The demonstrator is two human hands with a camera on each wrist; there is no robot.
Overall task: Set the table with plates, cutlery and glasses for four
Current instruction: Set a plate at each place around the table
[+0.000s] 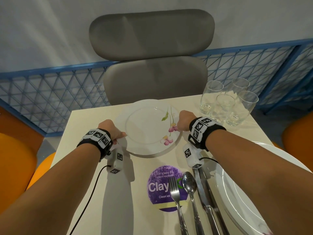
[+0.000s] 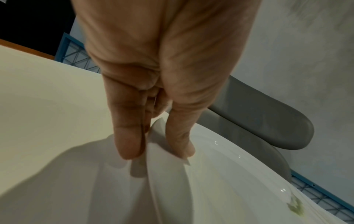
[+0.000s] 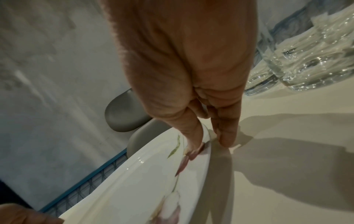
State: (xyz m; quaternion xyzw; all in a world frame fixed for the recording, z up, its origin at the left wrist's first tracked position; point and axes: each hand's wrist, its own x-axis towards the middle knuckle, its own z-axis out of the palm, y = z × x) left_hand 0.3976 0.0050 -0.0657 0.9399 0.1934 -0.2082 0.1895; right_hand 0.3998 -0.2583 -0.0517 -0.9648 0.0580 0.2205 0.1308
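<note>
A white plate with pink flowers (image 1: 145,129) sits at the far end of the cream table (image 1: 88,126), before a grey chair. My left hand (image 1: 116,133) pinches its left rim (image 2: 162,163), thumb on top and fingers below. My right hand (image 1: 182,123) pinches the right rim (image 3: 203,153) the same way. Several clear glasses (image 1: 227,102) stand grouped at the far right corner. A fork (image 1: 176,192), a spoon (image 1: 190,185) and two knives (image 1: 203,189) lie near me. Another white plate (image 1: 245,192) lies at the right edge.
A grey chair (image 1: 152,68) faces me across the table, with a blue mesh fence (image 1: 50,95) behind it. Orange seats (image 1: 15,158) flank both sides. A round purple sticker (image 1: 160,182) lies partly under the cutlery.
</note>
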